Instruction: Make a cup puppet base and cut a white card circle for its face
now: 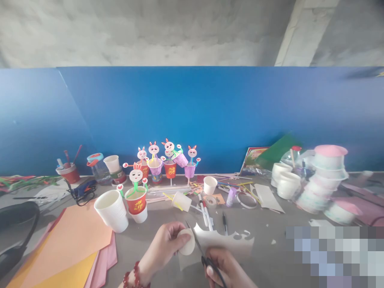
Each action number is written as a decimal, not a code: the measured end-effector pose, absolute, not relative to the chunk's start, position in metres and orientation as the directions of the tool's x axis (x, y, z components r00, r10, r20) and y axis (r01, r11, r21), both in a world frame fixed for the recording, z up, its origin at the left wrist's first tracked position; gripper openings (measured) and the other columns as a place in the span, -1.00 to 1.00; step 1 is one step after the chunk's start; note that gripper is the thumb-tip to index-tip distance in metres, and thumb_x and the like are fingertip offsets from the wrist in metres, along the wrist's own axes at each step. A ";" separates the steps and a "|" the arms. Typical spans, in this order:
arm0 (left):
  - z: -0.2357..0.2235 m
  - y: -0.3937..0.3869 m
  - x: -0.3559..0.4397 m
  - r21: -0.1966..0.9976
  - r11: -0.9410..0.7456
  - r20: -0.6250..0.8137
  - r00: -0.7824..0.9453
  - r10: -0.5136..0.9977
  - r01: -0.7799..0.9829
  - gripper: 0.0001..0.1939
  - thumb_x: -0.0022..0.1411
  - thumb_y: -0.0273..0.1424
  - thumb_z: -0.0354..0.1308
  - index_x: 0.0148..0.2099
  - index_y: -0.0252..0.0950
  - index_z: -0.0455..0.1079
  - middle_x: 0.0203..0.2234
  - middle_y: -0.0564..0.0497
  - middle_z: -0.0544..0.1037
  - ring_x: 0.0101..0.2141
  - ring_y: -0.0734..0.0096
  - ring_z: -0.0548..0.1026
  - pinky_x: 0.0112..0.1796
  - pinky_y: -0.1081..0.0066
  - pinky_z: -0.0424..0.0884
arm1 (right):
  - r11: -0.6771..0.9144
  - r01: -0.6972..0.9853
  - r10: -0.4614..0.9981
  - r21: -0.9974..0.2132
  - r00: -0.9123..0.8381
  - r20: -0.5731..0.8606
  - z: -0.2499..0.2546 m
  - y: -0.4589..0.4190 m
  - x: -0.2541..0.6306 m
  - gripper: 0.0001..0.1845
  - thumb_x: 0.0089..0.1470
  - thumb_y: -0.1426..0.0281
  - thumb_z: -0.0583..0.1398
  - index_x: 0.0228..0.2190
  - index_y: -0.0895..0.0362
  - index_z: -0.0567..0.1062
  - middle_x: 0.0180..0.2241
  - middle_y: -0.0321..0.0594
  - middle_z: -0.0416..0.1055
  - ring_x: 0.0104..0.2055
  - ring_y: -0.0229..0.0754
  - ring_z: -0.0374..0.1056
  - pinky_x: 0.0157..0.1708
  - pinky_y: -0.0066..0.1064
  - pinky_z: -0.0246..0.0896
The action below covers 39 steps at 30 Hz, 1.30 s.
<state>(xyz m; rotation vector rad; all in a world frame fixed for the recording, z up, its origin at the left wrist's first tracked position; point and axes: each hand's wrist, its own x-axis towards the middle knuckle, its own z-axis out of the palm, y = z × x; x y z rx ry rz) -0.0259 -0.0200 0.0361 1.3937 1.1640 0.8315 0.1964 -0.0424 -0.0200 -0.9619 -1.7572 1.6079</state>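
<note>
My left hand (169,244), with a red bead bracelet (135,276) at the wrist, pinches a round white paper disc (186,242) between thumb and fingers. My right hand (223,267) is closed round the black handles of a pair of scissors (198,247). The scissor blades point up and left, close along the disc's right edge; whether they touch it I cannot tell. Just beyond my right hand lies a white paper sheet (226,238) with scalloped cutouts along its upper edge. Part of it is hidden by the hand.
Coloured paper sheets (75,236) lie at left, beside a stack of white paper cups (111,210). Several rabbit-faced cup figures (136,198) stand ahead. Markers (205,212), a tape roll (211,202), a glue stick (231,197) and a pen (225,223) lie mid-table. Stacked tubs (324,180) stand at right.
</note>
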 end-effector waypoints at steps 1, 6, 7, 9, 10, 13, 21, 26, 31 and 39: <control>0.037 -0.020 -0.026 0.978 0.066 -0.120 0.276 0.954 0.196 -0.60 0.11 -0.03 0.18 -0.43 -0.30 0.31 -0.64 0.15 0.30 -0.61 0.57 0.16 -0.58 0.49 0.05 | 0.020 0.134 0.809 -0.991 -0.584 -0.063 -0.019 -0.042 0.197 -0.35 0.04 -0.24 0.11 -0.51 0.13 0.30 -0.60 -0.28 0.29 -0.53 -0.27 0.20 -0.53 -0.48 -0.01; 0.039 -0.020 -0.025 0.977 0.065 -0.123 0.287 0.950 0.202 -0.60 0.11 -0.04 0.19 -0.43 -0.29 0.31 -0.65 0.16 0.29 -0.61 0.56 0.16 -0.58 0.49 0.06 | -0.014 0.145 0.808 -0.989 -0.581 -0.097 -0.014 -0.043 0.197 -0.31 -0.01 -0.29 0.10 -0.49 0.13 0.29 -0.59 -0.29 0.29 -0.53 -0.28 0.19 -0.54 -0.48 -0.01; 0.039 -0.019 -0.025 0.977 0.064 -0.122 0.290 0.949 0.204 -0.60 0.12 -0.04 0.19 -0.43 -0.29 0.31 -0.65 0.16 0.29 -0.61 0.56 0.17 -0.58 0.50 0.07 | -0.015 0.147 0.809 -0.989 -0.579 -0.098 -0.013 -0.044 0.197 -0.30 -0.01 -0.30 0.10 -0.49 0.13 0.29 -0.59 -0.30 0.27 -0.53 -0.28 0.19 -0.54 -0.48 0.00; 0.040 -0.019 -0.026 0.976 0.059 -0.120 0.294 0.948 0.209 -0.60 0.12 -0.04 0.19 -0.43 -0.30 0.32 -0.65 0.16 0.29 -0.61 0.56 0.17 -0.58 0.50 0.07 | -0.015 0.153 0.815 -0.988 -0.571 -0.101 -0.012 -0.046 0.198 -0.31 -0.01 -0.29 0.11 -0.47 0.13 0.29 -0.58 -0.32 0.25 -0.53 -0.29 0.19 -0.52 -0.48 0.01; 0.041 -0.018 -0.026 0.976 0.058 -0.121 0.296 0.948 0.212 -0.60 0.13 -0.04 0.19 -0.43 -0.30 0.32 -0.65 0.16 0.29 -0.61 0.56 0.17 -0.58 0.50 0.07 | -0.015 0.154 0.817 -0.988 -0.567 -0.101 -0.012 -0.046 0.198 -0.32 0.00 -0.28 0.11 -0.46 0.13 0.29 -0.57 -0.33 0.25 -0.53 -0.30 0.19 -0.52 -0.47 0.01; 0.042 -0.018 -0.026 0.974 0.059 -0.124 0.298 0.946 0.218 -0.60 0.13 -0.03 0.18 -0.42 -0.30 0.33 -0.65 0.16 0.28 -0.61 0.56 0.17 -0.58 0.50 0.07 | -0.022 0.144 0.818 -0.989 -0.566 -0.101 -0.017 -0.046 0.199 -0.35 0.03 -0.25 0.12 -0.44 0.13 0.30 -0.56 -0.35 0.24 -0.53 -0.31 0.17 -0.52 -0.47 0.00; 0.045 -0.019 -0.025 0.975 0.058 -0.123 0.301 0.946 0.215 -0.58 0.12 -0.01 0.18 -0.43 -0.29 0.30 -0.66 0.18 0.27 -0.62 0.57 0.15 -0.58 0.49 0.05 | -0.052 0.113 0.820 -0.992 -0.563 -0.107 -0.033 -0.044 0.200 -0.28 -0.03 -0.34 0.07 -0.47 0.11 0.26 -0.54 -0.34 0.19 -0.55 -0.31 0.16 -0.53 -0.45 0.00; 0.045 -0.018 -0.025 0.976 0.065 -0.127 0.300 0.946 0.207 -0.58 0.12 -0.02 0.19 -0.43 -0.29 0.30 -0.66 0.18 0.27 -0.62 0.57 0.16 -0.58 0.50 0.06 | -0.066 0.135 0.820 -0.989 -0.558 -0.131 -0.030 -0.044 0.202 -0.30 -0.02 -0.32 0.08 -0.43 0.11 0.26 -0.52 -0.34 0.20 -0.53 -0.30 0.14 -0.50 -0.43 0.03; 0.041 -0.016 -0.025 0.981 0.075 -0.127 0.304 0.944 0.178 -0.58 0.09 -0.01 0.21 -0.40 -0.31 0.32 -0.63 0.15 0.32 -0.59 0.55 0.20 -0.57 0.50 0.08 | -0.070 0.125 0.816 -0.990 -0.563 -0.128 -0.021 -0.045 0.200 -0.32 0.00 -0.30 0.09 -0.45 0.11 0.26 -0.52 -0.37 0.16 -0.54 -0.33 0.12 -0.51 -0.45 0.01; 0.038 -0.016 -0.027 0.985 0.074 -0.120 0.310 0.943 0.158 -0.58 0.09 -0.02 0.23 -0.40 -0.31 0.34 -0.63 0.14 0.34 -0.59 0.55 0.21 -0.57 0.50 0.09 | -0.075 0.126 0.827 -0.989 -0.546 -0.132 -0.025 -0.045 0.200 -0.32 -0.01 -0.29 0.10 -0.46 0.11 0.30 -0.54 -0.36 0.20 -0.55 -0.33 0.15 -0.51 -0.45 0.03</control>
